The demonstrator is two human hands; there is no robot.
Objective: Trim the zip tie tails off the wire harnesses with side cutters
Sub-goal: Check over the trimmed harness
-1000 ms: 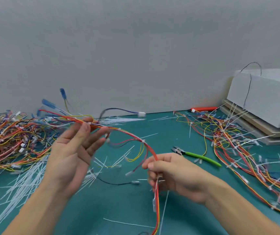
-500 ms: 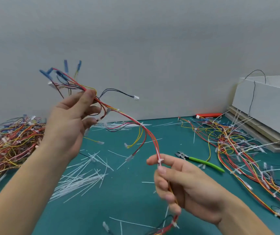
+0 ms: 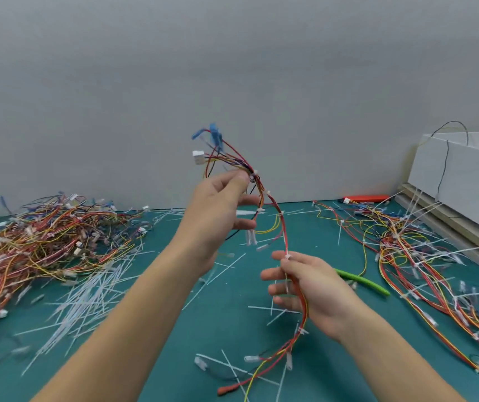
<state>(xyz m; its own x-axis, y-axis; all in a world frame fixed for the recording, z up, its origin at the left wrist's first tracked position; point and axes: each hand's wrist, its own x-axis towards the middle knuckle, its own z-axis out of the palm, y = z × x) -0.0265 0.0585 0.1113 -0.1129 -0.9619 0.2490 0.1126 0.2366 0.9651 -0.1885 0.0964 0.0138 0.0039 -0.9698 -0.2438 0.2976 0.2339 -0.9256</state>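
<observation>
I hold one wire harness (image 3: 282, 231) of red, orange and yellow wires up over the teal table. My left hand (image 3: 218, 210) pinches its upper end just below the blue terminals and a white connector. My right hand (image 3: 307, 285) grips the bundle lower down at a white zip tie, and the rest of the harness hangs to the table. The side cutters (image 3: 361, 282) with green handles lie on the table behind my right hand, partly hidden by it.
A large heap of harnesses (image 3: 38, 236) lies at the left, another spread of harnesses (image 3: 423, 256) at the right. Cut white zip tie tails (image 3: 87, 300) litter the teal table (image 3: 174, 358). A white box (image 3: 464, 175) on stacked boards stands at the far right.
My left hand has swung the harness's upper end from the left to the middle and raised it. The right hand has kept its grip on the bundle.
</observation>
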